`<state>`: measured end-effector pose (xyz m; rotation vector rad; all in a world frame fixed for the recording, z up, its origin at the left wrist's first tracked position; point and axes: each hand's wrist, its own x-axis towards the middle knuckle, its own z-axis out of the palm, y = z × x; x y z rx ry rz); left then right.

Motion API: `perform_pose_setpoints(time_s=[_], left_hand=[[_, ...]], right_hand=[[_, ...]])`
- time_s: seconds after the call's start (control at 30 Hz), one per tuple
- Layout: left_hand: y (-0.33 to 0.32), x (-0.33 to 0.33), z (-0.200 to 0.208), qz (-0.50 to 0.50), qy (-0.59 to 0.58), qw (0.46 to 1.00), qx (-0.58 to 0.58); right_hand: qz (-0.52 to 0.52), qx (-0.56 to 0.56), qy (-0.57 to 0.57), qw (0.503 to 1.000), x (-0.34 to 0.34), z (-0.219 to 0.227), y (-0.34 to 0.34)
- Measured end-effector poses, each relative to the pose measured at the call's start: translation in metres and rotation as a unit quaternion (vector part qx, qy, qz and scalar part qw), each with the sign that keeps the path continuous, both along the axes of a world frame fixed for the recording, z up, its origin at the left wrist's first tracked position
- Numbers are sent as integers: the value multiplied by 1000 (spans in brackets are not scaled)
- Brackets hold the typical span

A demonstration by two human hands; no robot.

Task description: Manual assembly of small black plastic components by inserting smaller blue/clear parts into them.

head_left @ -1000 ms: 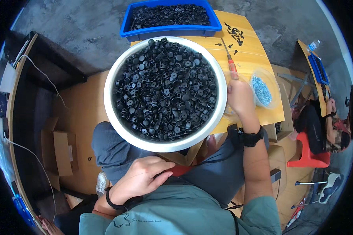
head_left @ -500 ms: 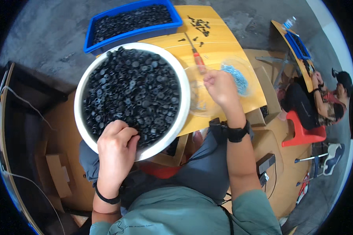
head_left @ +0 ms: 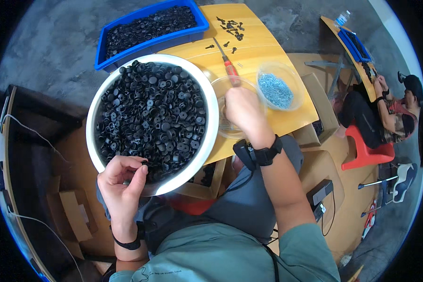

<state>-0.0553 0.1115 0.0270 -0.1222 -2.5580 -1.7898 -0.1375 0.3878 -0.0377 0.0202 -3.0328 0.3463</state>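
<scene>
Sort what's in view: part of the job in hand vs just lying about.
In the job: left hand, pinching a black part; big round bowl of similar parts; right hand at the clear tub, fingertips hidden; probably also small metal pieces, screwdriver, blue tray.

Apparently just lying about: water bottle, upper right; cardboard box, left; black device with cable, lower right.

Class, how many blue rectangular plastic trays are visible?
2: one blue tray behind the large round silver bowl, on the yellow wooden table; another blue tray on the wooden table at far right. More may be hidden.
</scene>
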Motion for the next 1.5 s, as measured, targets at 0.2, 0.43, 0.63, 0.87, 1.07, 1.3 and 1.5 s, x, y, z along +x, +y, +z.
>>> perform_pose_setpoints(time_s=[0.2, 0.43, 0.63, 0.87, 1.07, 1.3, 1.5], left_hand=[[-9, 1, 0, 8, -19, 987, 162], [-26, 2, -6, -72, -112, 948, 287], [-3, 2, 1, -98, -128, 941, 298], [41, -6, 16, -114, -118, 966, 202], [72, -9, 22, -93, 108, 989, 25], [68, -6, 19, -144, 114, 980, 73], [62, -4, 21, -194, -188, 909, 317]], right_hand=[[13, -9, -31, 999, 0, 4, 0], [1, -358, 0, 934, 7, 20, 19], [0, -643, -77, 762, 13, 19, 41], [37, -703, -70, 707, 33, 45, 19], [125, -728, -102, 666, 63, 74, -18], [163, -718, -82, 672, 72, 80, -23], [221, -663, -10, 715, 73, 79, -25]])
